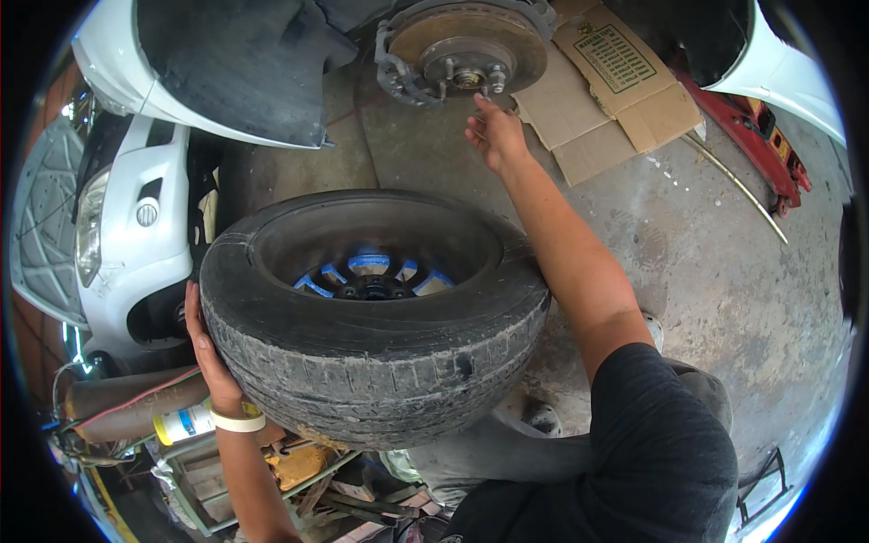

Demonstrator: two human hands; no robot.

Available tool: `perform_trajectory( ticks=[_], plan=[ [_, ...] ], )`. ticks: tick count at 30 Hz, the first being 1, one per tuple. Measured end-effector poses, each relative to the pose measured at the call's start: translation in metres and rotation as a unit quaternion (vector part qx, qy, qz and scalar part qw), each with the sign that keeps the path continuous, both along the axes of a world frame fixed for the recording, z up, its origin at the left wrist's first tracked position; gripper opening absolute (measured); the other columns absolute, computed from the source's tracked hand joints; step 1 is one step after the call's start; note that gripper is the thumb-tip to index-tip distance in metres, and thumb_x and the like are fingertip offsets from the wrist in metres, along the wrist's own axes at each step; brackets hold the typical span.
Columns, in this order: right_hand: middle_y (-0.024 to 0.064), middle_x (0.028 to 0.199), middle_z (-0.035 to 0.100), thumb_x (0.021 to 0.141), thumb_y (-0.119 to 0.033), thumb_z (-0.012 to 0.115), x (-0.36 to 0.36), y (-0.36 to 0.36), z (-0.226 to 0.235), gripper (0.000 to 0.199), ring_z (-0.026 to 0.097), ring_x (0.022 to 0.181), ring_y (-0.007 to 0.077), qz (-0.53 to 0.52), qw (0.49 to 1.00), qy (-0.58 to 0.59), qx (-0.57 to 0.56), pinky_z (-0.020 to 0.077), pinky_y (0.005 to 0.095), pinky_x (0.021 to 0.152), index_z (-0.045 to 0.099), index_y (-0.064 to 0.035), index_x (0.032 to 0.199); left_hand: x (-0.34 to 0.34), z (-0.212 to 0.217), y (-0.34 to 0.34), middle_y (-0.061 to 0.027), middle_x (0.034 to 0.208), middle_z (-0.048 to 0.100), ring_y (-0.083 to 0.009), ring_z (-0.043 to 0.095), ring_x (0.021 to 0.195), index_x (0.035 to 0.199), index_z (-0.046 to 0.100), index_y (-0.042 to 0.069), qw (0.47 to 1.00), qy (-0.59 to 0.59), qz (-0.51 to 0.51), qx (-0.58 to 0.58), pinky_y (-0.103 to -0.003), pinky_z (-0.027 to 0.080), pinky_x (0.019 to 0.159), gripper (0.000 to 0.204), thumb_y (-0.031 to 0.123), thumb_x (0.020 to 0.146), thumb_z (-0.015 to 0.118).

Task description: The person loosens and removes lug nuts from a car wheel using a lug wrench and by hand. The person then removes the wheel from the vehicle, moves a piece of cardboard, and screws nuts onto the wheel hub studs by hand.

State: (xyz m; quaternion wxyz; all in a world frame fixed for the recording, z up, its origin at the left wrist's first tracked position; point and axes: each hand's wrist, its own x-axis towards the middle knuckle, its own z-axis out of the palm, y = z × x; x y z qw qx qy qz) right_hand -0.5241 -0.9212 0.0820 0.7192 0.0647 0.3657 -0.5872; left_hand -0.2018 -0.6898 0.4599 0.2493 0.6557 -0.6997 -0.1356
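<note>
A wheel [362,362] with a black, dirt-marked tyre stands tilted in front of me. Its hollow inner side shows spokes [369,264] edged in blue. Against the tread on the left lies my left hand [214,355], its fingers stretched out flat along the rubber. My right hand [493,134] is raised off the tyre, fingers apart, with a fingertip at the lower studs of the car's hub [467,72]. I cannot tell whether it touches a stud. Around the hub is a rusty brake disc [407,41], with a nut [497,78] on one stud.
Flattened cardboard [588,136] lies right of the hub, beside a red floor jack [760,136] and a thin metal rod [738,185]. White body panels [109,54] frame the wheel well. At left are another white car [136,226], a gas cylinder [127,403] and a tool cart [204,484].
</note>
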Motion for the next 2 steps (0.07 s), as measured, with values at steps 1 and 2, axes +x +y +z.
perform_trajectory(
  ticks=[1,2],
  plan=[
    [0.0102,0.116,0.062,0.100,-0.031,0.068,0.0037,-0.0031,0.0016,0.037,0.066,0.095,0.0210,0.005,1.000,0.021,-0.003,0.0524,0.0390,0.079,0.052,-0.0047,0.121,0.0004,0.0014,0.0004,-0.0181,0.166,0.029,-0.0311,0.025,0.154,0.159,0.033,0.001,1.000,-0.007,0.003,-0.003,-0.045,0.015,0.126,0.083,0.062,0.103,0.034],
    [0.0102,0.116,0.062,0.100,-0.031,0.068,0.0059,-0.0039,0.0012,0.037,0.066,0.095,0.0210,0.007,1.000,0.021,-0.003,0.0524,0.0390,0.079,0.052,-0.0047,0.121,0.0014,0.0017,0.0008,-0.0176,0.168,0.026,-0.0309,0.024,0.155,0.159,0.033,0.002,1.000,-0.016,0.000,0.002,-0.045,0.014,0.126,0.083,0.063,0.102,0.033]
  ],
)
